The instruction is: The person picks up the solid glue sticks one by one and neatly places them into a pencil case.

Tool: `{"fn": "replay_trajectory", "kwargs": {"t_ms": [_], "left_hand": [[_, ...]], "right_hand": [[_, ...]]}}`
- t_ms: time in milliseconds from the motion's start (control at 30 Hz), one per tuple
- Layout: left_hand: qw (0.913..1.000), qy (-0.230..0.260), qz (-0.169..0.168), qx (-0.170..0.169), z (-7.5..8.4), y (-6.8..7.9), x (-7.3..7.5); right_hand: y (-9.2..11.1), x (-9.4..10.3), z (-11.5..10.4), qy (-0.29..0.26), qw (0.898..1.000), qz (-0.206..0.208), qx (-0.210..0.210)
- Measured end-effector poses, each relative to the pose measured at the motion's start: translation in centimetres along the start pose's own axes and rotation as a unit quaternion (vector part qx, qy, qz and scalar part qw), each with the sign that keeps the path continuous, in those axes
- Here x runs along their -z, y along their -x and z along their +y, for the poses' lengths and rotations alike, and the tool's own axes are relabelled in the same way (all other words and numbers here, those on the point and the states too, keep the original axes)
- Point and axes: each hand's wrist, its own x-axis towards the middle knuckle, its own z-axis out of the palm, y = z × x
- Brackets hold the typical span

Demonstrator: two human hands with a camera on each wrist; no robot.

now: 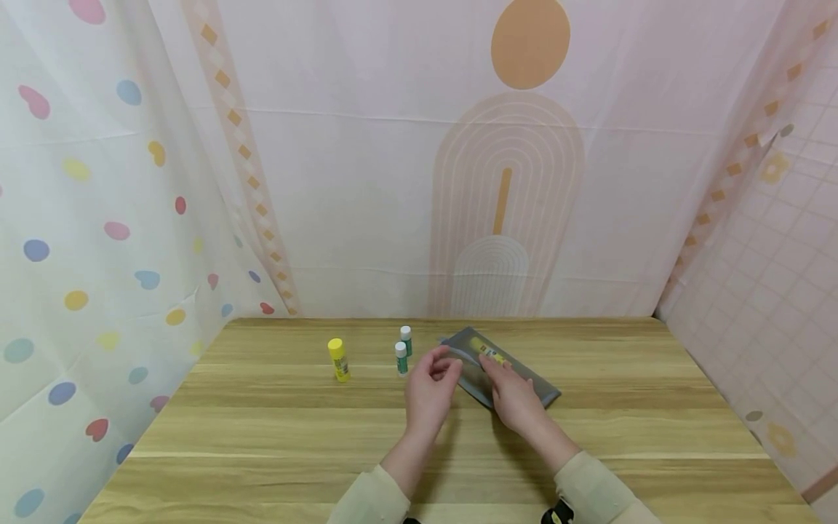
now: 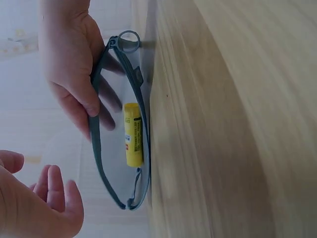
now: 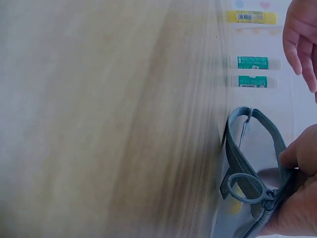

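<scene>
A grey see-through zip pouch (image 1: pixel 475 384) lies on the table with its mouth held apart. My right hand (image 1: pixel 517 397) grips the upper lip of the mouth, its thumb (image 2: pixel 85 99) on one side and its fingers seen through the pouch on the other. Inside lies a yellow glue stick (image 2: pixel 132 135). My left hand (image 1: pixel 428 393) hovers just left of the mouth, fingers loosely bent, with nothing in it. At the zip's near end hangs a round pull ring (image 3: pixel 232 184).
Left of the pouch, two green glue sticks with white caps stand upright, a nearer one (image 1: pixel 401 359) and a farther one (image 1: pixel 406 340). Another yellow glue stick (image 1: pixel 339 361) stands farther left. Behind the wooden table (image 1: pixel 275 437) hangs a patterned curtain (image 1: pixel 366 196).
</scene>
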Motion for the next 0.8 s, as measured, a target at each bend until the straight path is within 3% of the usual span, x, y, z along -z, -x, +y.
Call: {"fn": "replay_trajectory", "kwargs": {"t_ms": [167, 367, 600, 800], "left_hand": [[0.9964, -0.050, 0.004, -0.068, 0.0, 0.0, 0.4], [0.9784, -0.135, 0.020, -0.155, 0.3, 0.1, 1.1], [0.9379, -0.231, 0.047, -0.255, 0.1, -0.2, 1.7], [0.9067, -0.289, 0.054, -0.302, -0.1, -0.3, 2.1]], "right_hand": [[0.1, -0.1, 0.0, 0.004, 1.000, 0.002, 0.001], [0.0, -0.1, 0.0, 0.002, 1.000, 0.005, 0.002], [0.1, -0.1, 0.0, 0.009, 1.000, 0.007, 0.004], [0.2, 0.0, 0.0, 0.013, 1.000, 0.010, 0.007]]}}
